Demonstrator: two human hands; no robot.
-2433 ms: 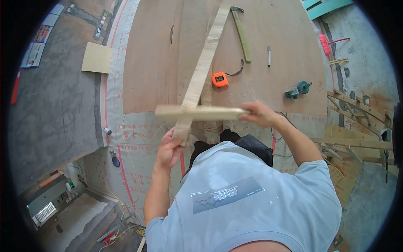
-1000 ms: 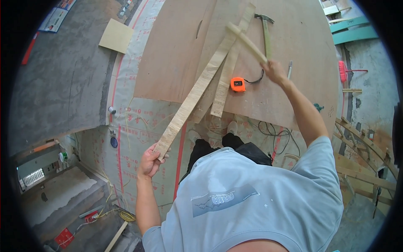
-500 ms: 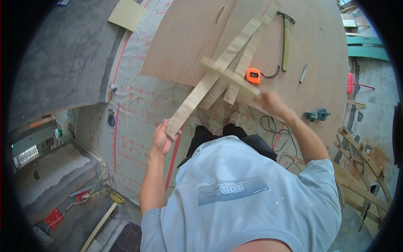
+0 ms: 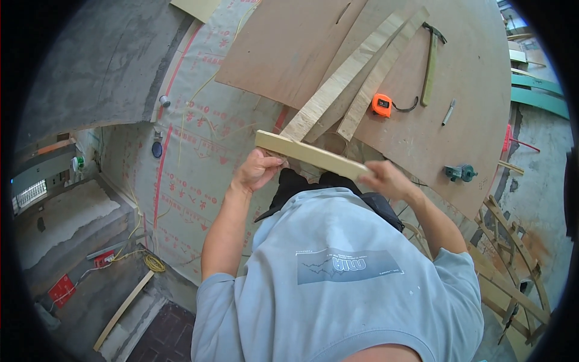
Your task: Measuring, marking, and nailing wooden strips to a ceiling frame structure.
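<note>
My right hand (image 4: pixel 389 180) grips the right end of a short pale wooden board (image 4: pixel 310 157), which lies crosswise in front of me. My left hand (image 4: pixel 259 171) is closed just below the board's left end, where the near end of a long wooden strip (image 4: pixel 344 72) passes behind the board; its fingertips are partly hidden. Another long strip (image 4: pixel 380 84) runs beside the first, and both slant away across brown plywood sheets (image 4: pixel 277 48).
Right of the strips lie an orange tape measure (image 4: pixel 381 105), a hammer (image 4: pixel 430 69), a marker (image 4: pixel 449 113) and a green power tool (image 4: pixel 460 173). A wooden frame (image 4: pixel 512 247) stands at the right. Printed sheeting (image 4: pixel 199 145) covers the floor at left.
The short board has come nearer and lower, across the strip's near end. My left hand has moved up and right with the strip end; my right hand has come down slightly.
</note>
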